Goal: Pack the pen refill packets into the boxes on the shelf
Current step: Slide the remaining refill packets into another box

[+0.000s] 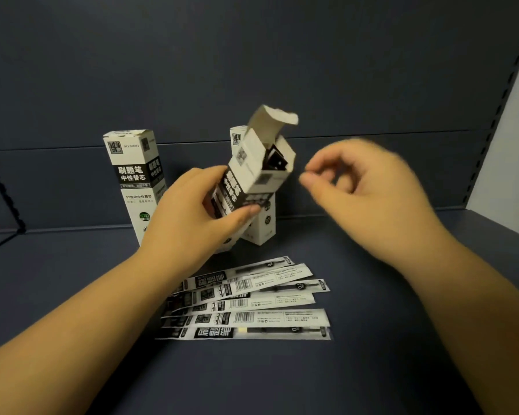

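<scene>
Nearest to the camera, the pen refill packets (246,301) lie on the dark shelf (372,339), spread like a fan, about six of them overlapping. They are long thin strips, white with black print and barcodes. They lie below and between the two forearms, and no hand touches them.

Farther, the left hand (192,217) grips the tilted box (252,175) around its lower part, with the thumb on the near face and the fingers behind. The box leans to the right, its top flap is open, and dark packet ends show inside the opening. The box is white and black with large printed characters.

The right hand (363,187) hovers just to the right of the open top, apart from it. Its fingers are loosely curled, thumb and forefinger close together, and it holds nothing. It is blurred.

A second box (134,178) stands upright at far left, closed. A third box (262,226) stands behind the tilted one, mostly hidden.
</scene>
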Demonstrator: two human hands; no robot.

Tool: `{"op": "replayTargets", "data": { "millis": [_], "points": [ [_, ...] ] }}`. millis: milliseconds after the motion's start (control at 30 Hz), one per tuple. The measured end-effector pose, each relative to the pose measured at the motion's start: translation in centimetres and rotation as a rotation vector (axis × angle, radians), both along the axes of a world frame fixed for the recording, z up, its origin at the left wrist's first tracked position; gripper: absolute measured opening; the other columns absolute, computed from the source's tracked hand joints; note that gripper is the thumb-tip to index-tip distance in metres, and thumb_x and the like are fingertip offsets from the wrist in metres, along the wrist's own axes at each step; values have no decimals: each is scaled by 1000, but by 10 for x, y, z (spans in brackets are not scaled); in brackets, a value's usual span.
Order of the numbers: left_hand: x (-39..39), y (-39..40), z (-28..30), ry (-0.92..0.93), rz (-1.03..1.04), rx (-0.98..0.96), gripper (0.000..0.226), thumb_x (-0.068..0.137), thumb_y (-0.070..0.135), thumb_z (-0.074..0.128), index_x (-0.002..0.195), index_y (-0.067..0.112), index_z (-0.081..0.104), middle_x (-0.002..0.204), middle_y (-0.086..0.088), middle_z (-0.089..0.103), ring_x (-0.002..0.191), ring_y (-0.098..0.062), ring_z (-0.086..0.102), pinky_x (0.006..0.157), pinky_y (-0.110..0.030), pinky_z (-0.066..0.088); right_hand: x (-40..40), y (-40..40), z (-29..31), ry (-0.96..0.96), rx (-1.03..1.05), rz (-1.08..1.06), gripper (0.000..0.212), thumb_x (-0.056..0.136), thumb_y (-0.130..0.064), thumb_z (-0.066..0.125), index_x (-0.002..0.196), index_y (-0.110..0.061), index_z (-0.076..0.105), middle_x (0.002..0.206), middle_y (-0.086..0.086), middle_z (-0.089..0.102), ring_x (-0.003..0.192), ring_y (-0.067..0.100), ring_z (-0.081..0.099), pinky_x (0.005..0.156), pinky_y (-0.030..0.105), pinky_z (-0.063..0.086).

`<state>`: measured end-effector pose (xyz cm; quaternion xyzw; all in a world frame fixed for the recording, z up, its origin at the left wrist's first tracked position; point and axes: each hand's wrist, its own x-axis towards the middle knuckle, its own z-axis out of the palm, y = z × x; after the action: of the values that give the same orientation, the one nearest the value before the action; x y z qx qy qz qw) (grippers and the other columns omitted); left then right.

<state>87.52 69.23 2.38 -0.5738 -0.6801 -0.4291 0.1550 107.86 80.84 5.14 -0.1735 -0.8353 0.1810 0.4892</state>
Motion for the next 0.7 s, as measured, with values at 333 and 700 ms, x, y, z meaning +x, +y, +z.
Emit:
{"op": "replayTargets", "data": {
  "millis": [333,700],
  "points": [
    [-6,-2,4,-291,-142,78,31,84,44,75,103,58,55,104,39,66,101,13,62,83,-18,52,-31,-16,-27,-1080,115,235,51,103,-41,50,152,-34,39,154,-19,40,141,3,33,118,25,27],
    [-12,-3,3,-341,-157,90,29,86,40,76,106,52,59,104,29,70,97,9,65,81,-19,53,-34,-11,-30,-905,155,162,21,100,-35,57,117,-34,70,105,-17,55,108,2,47,100,33,45]
  ]
}}
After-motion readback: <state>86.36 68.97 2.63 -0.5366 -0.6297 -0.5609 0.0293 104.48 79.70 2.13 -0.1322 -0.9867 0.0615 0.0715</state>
